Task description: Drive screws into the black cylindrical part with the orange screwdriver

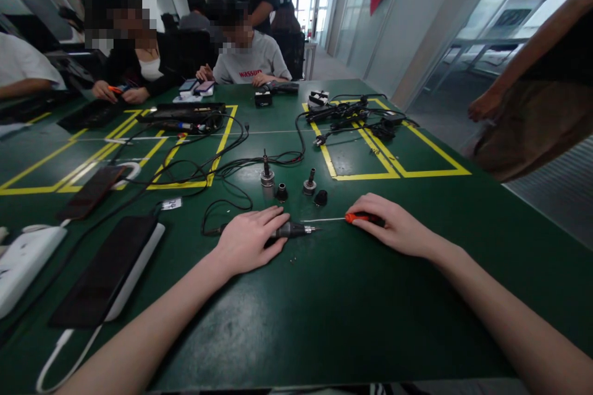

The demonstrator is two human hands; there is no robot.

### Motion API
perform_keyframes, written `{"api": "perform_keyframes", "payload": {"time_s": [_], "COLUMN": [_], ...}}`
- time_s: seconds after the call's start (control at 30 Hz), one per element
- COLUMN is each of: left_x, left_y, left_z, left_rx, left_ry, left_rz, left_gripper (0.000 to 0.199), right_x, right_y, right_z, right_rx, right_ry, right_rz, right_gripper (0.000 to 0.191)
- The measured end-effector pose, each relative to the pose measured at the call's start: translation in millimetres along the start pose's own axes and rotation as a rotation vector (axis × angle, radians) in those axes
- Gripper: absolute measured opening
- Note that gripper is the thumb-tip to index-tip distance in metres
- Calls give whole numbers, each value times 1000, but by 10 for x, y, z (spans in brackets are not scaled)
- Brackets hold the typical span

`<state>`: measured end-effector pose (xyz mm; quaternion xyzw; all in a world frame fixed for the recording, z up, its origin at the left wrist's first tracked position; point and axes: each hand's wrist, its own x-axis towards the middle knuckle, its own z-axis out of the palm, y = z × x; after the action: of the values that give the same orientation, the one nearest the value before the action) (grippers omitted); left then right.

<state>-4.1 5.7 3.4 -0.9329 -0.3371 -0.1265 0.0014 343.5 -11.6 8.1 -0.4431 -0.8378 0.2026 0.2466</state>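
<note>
Fingers wrapped over it, my left hand (252,237) holds a black pen-shaped tool (293,230) flat on the green table; its metal tip points right. My right hand (389,222) is closed on the orange-and-black handle of a screwdriver (353,218), whose thin shaft points left, just above the tool's tip. Beyond the hands stand a metal nozzle part (267,178) and a shorter one (310,184), each with a small black cap (281,192) or black collar (320,198) beside it. Tiny bits (293,260) lie in front of the tool.
At the left are a phone (109,265) on a white block, another phone (95,191) and a white power strip (30,259). Black cables (231,163) cross the table (287,333). People sit across it; a person stands at the right.
</note>
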Motion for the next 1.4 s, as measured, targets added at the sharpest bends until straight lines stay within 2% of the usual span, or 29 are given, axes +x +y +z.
{"api": "perform_keyframes", "payload": {"time_s": [0.27, 0.63, 0.83, 1.17, 1.4], "left_x": [6, 7, 3, 12, 16], "left_y": [18, 9, 2, 5, 6], "left_z": [-34, -15, -10, -30, -27], "left_rx": [29, 20, 9, 3, -1], "left_ry": [-13, 9, 18, 10, -9], "left_rz": [0, 6, 9, -8, -18], "left_gripper": [47, 45, 44, 43, 44], "right_x": [2, 17, 17, 2, 3], "right_y": [-28, -129, -142, -105, -114], "right_z": [46, 11, 5, 51, 63], "right_rx": [5, -29, -33, -5, -4], "right_ry": [-40, 8, 24, -25, 20], "right_rz": [-15, -88, -90, -62, -97], "right_gripper": [23, 25, 23, 22, 16]}}
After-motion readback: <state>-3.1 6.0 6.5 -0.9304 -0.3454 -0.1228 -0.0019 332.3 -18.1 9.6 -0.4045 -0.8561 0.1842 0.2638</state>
